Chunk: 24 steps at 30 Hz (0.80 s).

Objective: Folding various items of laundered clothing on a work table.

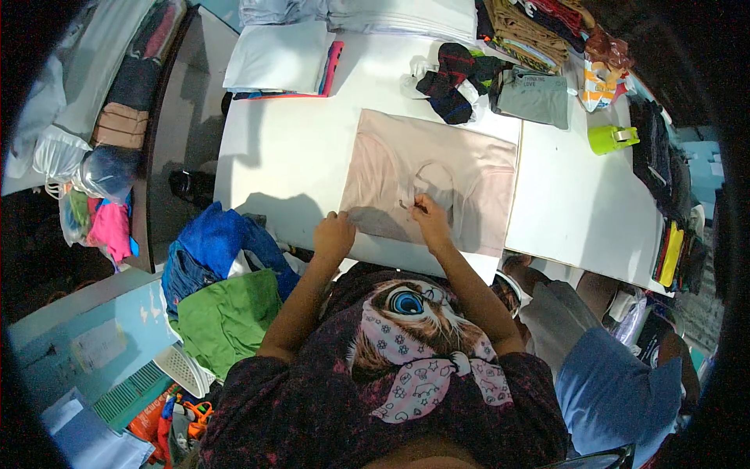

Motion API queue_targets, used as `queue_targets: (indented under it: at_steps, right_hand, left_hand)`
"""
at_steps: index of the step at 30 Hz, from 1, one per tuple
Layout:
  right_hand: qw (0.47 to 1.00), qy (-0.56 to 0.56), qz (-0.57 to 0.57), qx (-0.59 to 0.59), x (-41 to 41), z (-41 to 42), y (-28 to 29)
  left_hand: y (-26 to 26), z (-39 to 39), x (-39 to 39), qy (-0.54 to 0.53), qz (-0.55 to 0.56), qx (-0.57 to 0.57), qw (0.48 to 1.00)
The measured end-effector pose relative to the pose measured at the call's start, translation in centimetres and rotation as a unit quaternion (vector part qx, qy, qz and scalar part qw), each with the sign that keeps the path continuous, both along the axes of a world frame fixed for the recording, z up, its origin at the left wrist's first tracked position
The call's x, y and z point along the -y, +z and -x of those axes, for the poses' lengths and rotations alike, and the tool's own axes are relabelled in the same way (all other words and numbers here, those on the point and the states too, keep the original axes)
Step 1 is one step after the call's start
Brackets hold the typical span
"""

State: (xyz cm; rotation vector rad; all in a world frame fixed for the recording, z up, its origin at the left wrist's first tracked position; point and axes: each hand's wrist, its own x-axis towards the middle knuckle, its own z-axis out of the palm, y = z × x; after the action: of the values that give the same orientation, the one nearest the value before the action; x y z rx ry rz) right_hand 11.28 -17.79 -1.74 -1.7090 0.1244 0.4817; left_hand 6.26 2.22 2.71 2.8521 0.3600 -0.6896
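A pale pink shirt [375,170] lies spread on the white table [281,152], its round neck opening in the middle. My left hand [335,235] grips the shirt's near left corner at the table's front edge. Beside the neck opening, my right hand [430,220] has its thumb and fingers pinched on the fabric; a small dark piece, perhaps a label, shows at the fingertips. Part of the shirt's near edge is shaded by my arms.
Folded white cloths [278,58], dark socks [454,82] and a folded grey garment [533,99] lie beyond the shirt. A lime-green mug [609,139] stands to the right. Laundry fills a white basket [181,369] at left. Another person in a blue shirt [615,387] is at right.
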Motion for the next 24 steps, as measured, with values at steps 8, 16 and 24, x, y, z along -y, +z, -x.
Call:
queue_targets:
  at_steps: [8,16,24]
  right_hand:
    - [0.948,-0.005,0.206,0.241,-0.6,-0.4,4.2]
    - [0.963,0.000,0.197,0.185,-0.8,-0.5,5.1]
    - [0.986,0.022,0.073,0.146,-1.1,-0.3,2.5]
  left_hand:
    - [-1.3,-3.3,2.9,0.104,0.495,0.108,0.856]
    - [-0.2,-5.0,5.1,0.207,0.606,0.081,0.763]
    - [0.5,-4.3,4.3,0.091,0.472,0.194,0.855]
